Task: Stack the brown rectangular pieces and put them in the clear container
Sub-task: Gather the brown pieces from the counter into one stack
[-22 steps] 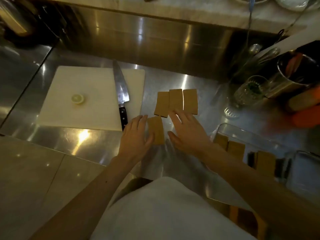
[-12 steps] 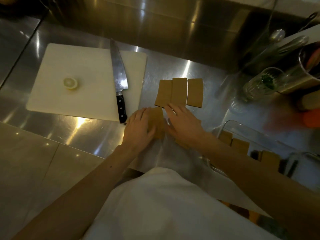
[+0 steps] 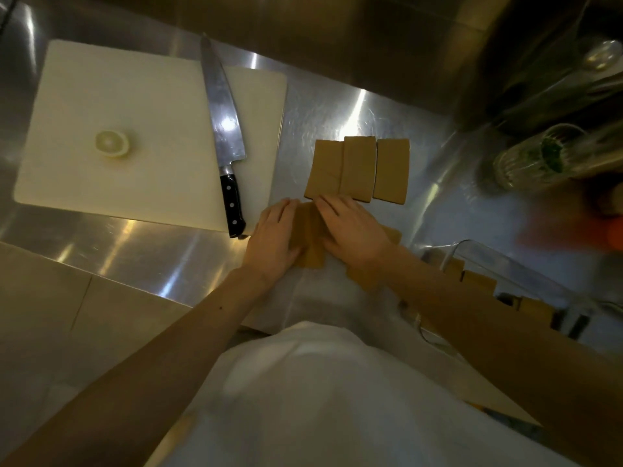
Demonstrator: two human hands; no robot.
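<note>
Three brown rectangular pieces (image 3: 358,168) lie side by side on the steel counter, the left two overlapping. Just in front of them, a brown piece (image 3: 309,237) sits between my hands. My left hand (image 3: 274,237) presses on its left side and my right hand (image 3: 354,230) lies over its right side. Another brown piece (image 3: 364,279) pokes out from under my right palm and wrist. The clear container (image 3: 526,274) stands at the right behind my right forearm, with several brown pieces (image 3: 478,281) upright inside it.
A white cutting board (image 3: 135,96) at the left carries a chef's knife (image 3: 224,129) and a lemon slice (image 3: 112,143). A glass jar (image 3: 536,156) and metal utensils (image 3: 600,59) crowd the far right. White paper lies under my hands at the counter's front edge.
Both hands have closed in on the near brown piece and slid it slightly toward me. A second piece now shows under my right hand. The camera has tilted down.
</note>
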